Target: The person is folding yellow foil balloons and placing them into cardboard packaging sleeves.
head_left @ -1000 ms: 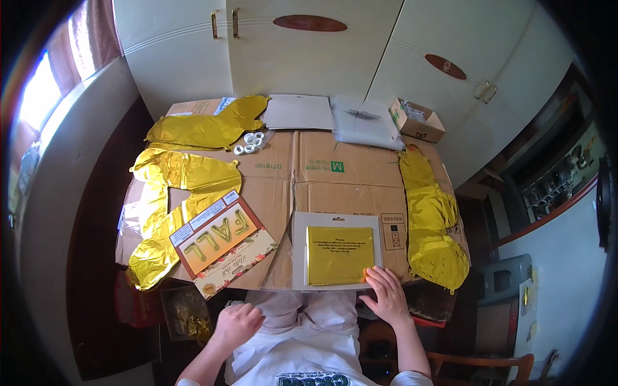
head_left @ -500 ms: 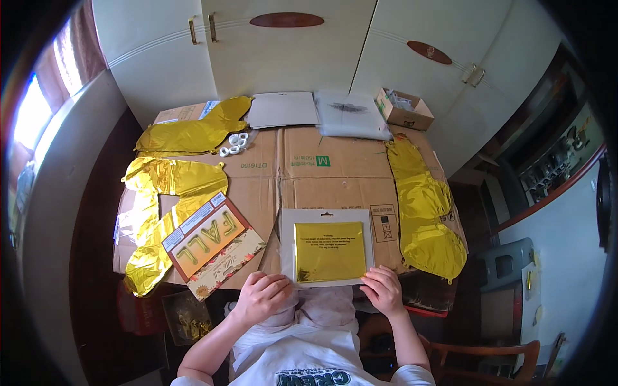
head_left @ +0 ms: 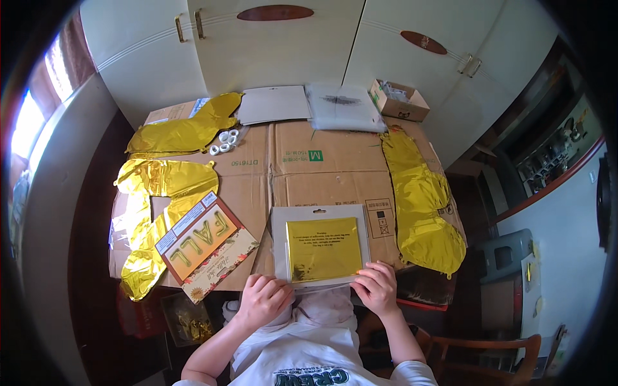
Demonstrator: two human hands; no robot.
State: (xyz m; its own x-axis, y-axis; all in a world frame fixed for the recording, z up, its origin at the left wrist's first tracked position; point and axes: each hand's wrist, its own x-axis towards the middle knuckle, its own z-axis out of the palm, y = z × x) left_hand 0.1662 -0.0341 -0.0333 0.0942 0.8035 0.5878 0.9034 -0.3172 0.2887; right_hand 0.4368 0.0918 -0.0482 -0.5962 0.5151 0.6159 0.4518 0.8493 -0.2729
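Observation:
In front of me, at the near edge of the table, lies a grey backing card [head_left: 360, 225] with a hang slot at its top. On it sits a flat, folded gold foil balloon [head_left: 324, 248] in clear wrap with printed text. My left hand [head_left: 266, 299] grips the lower left edge of this package, fingers curled. At the lower right edge my right hand [head_left: 376, 287] pinches it between thumb and fingers. To the left lies a printed header card [head_left: 209, 241] picturing gold letter balloons, tilted and partly over a flat gold foil balloon [head_left: 174, 177].
Cardboard [head_left: 302, 145] covers the table. More flat gold balloons lie at the far left [head_left: 187, 132] and along the right side [head_left: 421, 206]. White tape rolls [head_left: 225, 140], grey cards [head_left: 273, 104], clear bags [head_left: 344, 108] and a small box [head_left: 399, 103] stand toward the back. A wooden chair [head_left: 489, 350] is at right.
The view has shifted slightly, moving the scene leftward in the picture. Both hands have shifted a little along the package's lower edge, the left one rightward and still gripping.

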